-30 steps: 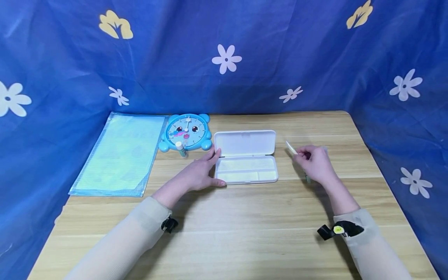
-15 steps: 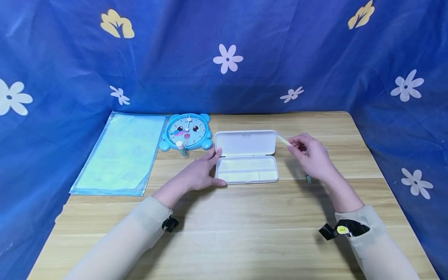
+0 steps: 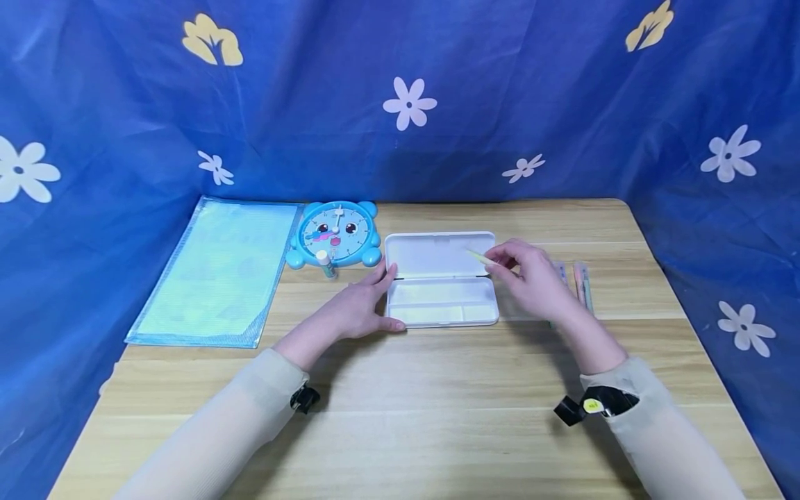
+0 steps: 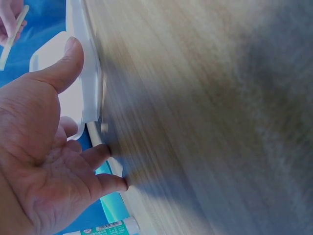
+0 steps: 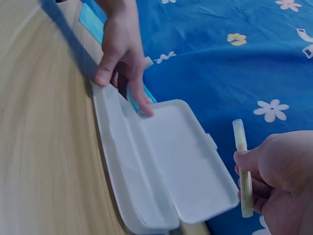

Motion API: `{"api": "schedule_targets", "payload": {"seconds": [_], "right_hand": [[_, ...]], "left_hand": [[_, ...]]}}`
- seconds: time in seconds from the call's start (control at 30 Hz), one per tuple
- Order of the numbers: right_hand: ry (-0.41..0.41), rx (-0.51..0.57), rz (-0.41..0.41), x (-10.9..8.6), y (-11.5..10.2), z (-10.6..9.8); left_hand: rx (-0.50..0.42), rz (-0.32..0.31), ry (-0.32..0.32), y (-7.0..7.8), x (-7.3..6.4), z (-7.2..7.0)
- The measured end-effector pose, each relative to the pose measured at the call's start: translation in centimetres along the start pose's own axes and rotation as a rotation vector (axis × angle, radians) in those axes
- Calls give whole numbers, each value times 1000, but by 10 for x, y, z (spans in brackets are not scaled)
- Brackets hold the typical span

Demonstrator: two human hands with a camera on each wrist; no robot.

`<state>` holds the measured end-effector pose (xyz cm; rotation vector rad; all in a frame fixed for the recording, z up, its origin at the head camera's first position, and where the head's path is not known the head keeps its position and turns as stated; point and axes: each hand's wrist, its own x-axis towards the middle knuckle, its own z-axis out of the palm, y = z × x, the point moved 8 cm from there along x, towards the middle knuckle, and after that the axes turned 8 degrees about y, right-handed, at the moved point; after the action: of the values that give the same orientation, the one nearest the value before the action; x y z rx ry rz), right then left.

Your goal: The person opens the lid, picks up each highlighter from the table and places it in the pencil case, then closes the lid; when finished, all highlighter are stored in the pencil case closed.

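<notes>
A white pencil case (image 3: 425,295) lies with its lid (image 3: 431,255) raised at mid-table; its divided base holds nothing visible. My left hand (image 3: 353,310) spans the case's left end, the straight thumb at the front corner and the forefinger by the lid. Its outer fingertips rest near the tabletop in the left wrist view. Thumb and fingers of my right hand (image 3: 531,278) pinch a slim pale yellow highlighter (image 5: 245,188), capped with a clear-looking end. In the head view the highlighter overlaps the lid's right part, held above the case.
Several pens (image 3: 582,283) lie right of the case, partly hidden behind my right hand. On the left are a blue toy clock (image 3: 357,243), an upright glue stick (image 3: 326,265) before it, and a light blue mesh zip folder (image 3: 209,278). A blue flowered cloth (image 3: 462,160) hangs behind the table.
My right hand has carried the highlighter leftward from beside the case to over its lid, uncovering pens on the table. The left hand stays at the case's left end.
</notes>
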<state>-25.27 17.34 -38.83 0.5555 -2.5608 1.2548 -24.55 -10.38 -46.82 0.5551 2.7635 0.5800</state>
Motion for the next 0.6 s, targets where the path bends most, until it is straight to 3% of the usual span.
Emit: {"api": "schedule_targets", "payload": {"seconds": [0.37, 0.6], "right_hand": [[-176, -12, -35, 6, -7, 49], [-258, -80, -108, 4, -5, 82]], "left_hand": [[2, -1, 1, 0, 1, -3], [6, -12, -13, 0, 0, 0]]}}
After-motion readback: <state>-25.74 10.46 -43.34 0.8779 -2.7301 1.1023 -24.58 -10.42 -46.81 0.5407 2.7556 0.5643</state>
